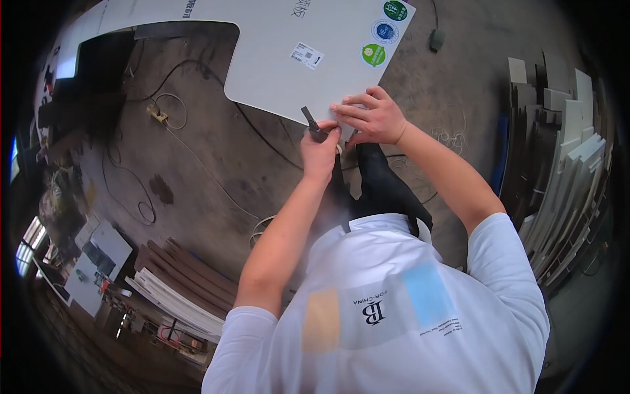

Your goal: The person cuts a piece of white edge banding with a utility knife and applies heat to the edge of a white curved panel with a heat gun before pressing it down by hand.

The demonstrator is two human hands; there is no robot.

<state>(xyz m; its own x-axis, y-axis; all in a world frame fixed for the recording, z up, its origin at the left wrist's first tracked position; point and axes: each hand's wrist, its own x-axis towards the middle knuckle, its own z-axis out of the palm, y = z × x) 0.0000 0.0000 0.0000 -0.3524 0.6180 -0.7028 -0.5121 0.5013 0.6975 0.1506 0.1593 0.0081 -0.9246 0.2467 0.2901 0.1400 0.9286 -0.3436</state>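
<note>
Board (269, 69) lay far ahead, its near edge under the right hand (373, 118), spread over it seemingly for steadiness, while the left hand (319, 154), close beside, was clamped round a tool (308, 118), with planks (571, 172) stacked right.

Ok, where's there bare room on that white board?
The white board: bare between its barcode label and left cut-out edge. Crowded: the near corner, with the left hand and right hand, and the right edge, by three round stickers.

I have clearance above the floor (210, 161), left of the left forearm (287, 230); the white panel (279, 72) blocks forward travel, stacked boards (572, 164) rightward.
</note>
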